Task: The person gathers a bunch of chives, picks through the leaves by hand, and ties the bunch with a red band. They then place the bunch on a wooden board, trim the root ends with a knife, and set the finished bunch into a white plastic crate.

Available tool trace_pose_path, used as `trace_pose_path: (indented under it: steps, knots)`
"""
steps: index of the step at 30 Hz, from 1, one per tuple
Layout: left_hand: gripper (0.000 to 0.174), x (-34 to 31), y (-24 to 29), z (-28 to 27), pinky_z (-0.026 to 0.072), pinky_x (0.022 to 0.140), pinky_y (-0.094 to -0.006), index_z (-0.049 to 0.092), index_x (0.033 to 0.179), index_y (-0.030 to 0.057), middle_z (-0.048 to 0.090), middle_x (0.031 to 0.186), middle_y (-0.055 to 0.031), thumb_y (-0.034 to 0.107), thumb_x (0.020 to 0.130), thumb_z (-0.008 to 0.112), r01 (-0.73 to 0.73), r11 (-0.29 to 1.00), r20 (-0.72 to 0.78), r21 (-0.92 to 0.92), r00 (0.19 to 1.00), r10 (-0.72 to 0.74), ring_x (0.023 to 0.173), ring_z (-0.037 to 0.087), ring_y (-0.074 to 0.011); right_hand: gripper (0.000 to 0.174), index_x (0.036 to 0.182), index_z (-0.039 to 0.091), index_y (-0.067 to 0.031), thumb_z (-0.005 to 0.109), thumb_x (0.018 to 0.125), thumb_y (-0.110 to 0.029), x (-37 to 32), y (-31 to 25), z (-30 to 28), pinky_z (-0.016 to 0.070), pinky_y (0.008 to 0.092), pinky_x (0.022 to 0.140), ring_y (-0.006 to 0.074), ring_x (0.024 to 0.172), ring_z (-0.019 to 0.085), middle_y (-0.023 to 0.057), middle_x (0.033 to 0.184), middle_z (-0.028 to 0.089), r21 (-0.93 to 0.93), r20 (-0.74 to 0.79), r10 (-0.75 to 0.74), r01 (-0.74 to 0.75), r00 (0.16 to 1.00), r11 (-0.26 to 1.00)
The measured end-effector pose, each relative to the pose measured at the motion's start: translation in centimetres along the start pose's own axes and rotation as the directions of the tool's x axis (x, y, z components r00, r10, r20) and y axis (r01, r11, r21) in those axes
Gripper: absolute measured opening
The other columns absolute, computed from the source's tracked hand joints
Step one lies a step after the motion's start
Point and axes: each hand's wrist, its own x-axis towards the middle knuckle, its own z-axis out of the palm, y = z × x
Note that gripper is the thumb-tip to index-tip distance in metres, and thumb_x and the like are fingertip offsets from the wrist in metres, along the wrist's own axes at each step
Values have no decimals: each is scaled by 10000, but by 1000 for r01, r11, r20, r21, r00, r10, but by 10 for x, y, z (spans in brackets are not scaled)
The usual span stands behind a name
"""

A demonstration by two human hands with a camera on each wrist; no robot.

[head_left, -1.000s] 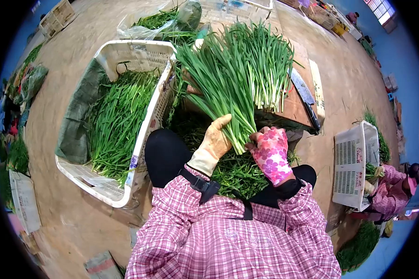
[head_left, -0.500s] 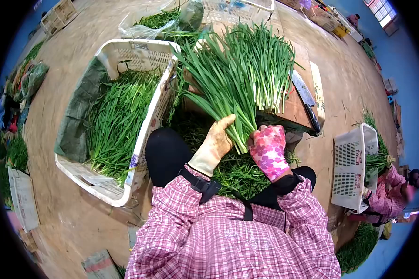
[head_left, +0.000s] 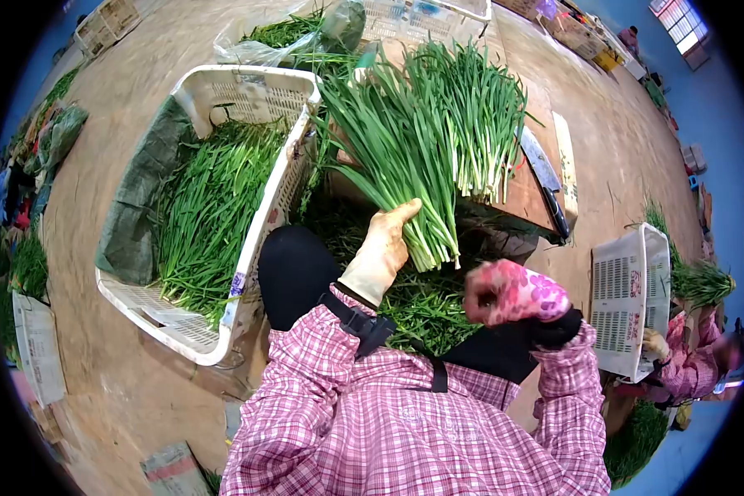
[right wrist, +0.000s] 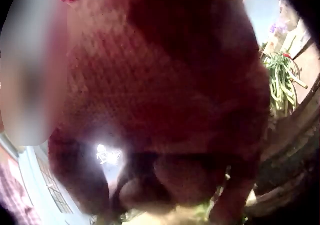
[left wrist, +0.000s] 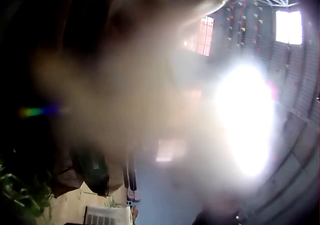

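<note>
My left hand [head_left: 382, 248], in a stained cream glove, grips a bunch of Chinese chives [head_left: 417, 219] near its pale stem ends, thumb laid across the stems. Its leaves fan up over a wooden board [head_left: 541, 112]. My right hand [head_left: 521, 293], in a pink flowered glove, is apart from the bunch, to the right of the stem ends. Its fingers are curled and blurred, with nothing clearly held. More chives [head_left: 492, 157] lie on the board, beside a knife [head_left: 541, 169] with a black handle. Glare and blur hide the left hand's work in the left wrist view.
A white plastic crate [head_left: 256, 248] of chives stands at my left. Loose leaves [head_left: 426, 318] lie between my knees. Behind the crate is a plastic bag [head_left: 264, 50] of greens. At the right, another person [head_left: 694, 364] sits by a white crate [head_left: 628, 306].
My right hand has moved from the stem ends rightward and slightly down, away from the bunch. My left hand keeps its grip on the chives almost in place.
</note>
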Motion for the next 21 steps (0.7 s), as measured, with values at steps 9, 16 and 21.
trace_pose_path:
  steps: [9,16,21]
  knots:
    - [218,-6,-2,9,601,763,-508,662,1114,10,710,1034,-120,140,938,660,-35,999,-77,40,996,38,870,707,-290,173,906,713,-118,729,829,-272,68,28,25,486,441,747,299,826,643,91,836,650,-657,-696,-82,-587,713,472]
    - [203,-2,-7,6,601,818,-506,662,1105,0,710,1048,-129,103,930,661,3,1000,-67,-16,998,-4,921,709,-302,105,892,704,-87,719,815,-157,24,16,28,527,346,629,190,654,655,89,742,675,-160,-543,7,-112,840,981]
    - [316,9,-5,-6,542,949,-559,598,1241,-16,682,1171,-186,141,968,572,95,973,124,-208,990,-70,1048,677,-361,149,995,737,-39,704,899,-148,1,-2,8,558,344,748,204,832,704,95,871,721,-53,-222,118,-133,968,990]
